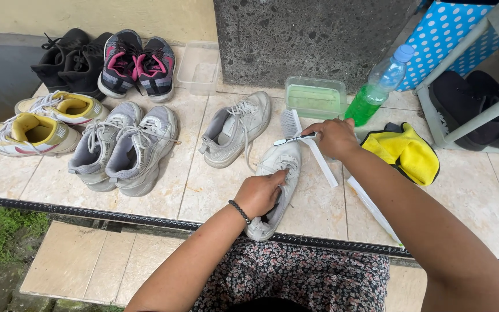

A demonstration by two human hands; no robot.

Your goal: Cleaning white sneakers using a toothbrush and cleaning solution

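On the tiled floor (203, 190), the left hand (259, 193) grips the opening of a white sneaker (277, 167) lying just ahead of the person's lap, while the right hand (334, 137) pinches a toothbrush (293, 139) over its toe, beside a white scrub brush (304, 138).

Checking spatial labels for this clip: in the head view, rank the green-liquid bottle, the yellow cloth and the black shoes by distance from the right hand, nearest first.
1. Yellow cloth, just to the right of the right hand on the tiles.
2. Green-liquid bottle, up and right, leaning by the stone wall.
3. Black shoes, far left at the back corner.
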